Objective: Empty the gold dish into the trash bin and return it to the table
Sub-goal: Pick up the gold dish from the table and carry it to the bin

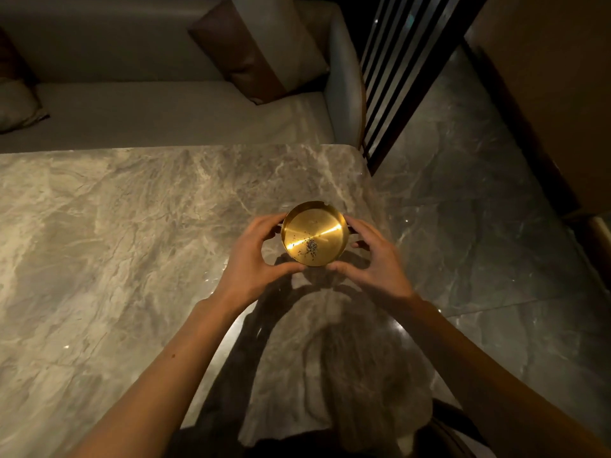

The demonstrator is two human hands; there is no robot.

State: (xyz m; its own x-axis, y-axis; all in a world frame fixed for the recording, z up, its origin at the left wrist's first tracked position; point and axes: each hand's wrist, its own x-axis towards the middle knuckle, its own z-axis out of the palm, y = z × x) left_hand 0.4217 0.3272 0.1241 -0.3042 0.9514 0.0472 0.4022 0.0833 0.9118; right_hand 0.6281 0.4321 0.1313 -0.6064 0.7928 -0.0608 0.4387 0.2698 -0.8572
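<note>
While cupped between both hands, left hand and right hand grip the gold dish.

we see gold dish: shiny gold, dark grey specks inside | desk: grey-beige marble, pale veins | sofa beyond desk: light grey | cushion on sofa: brown and cream | floor right of desk: dark grey marble
</note>
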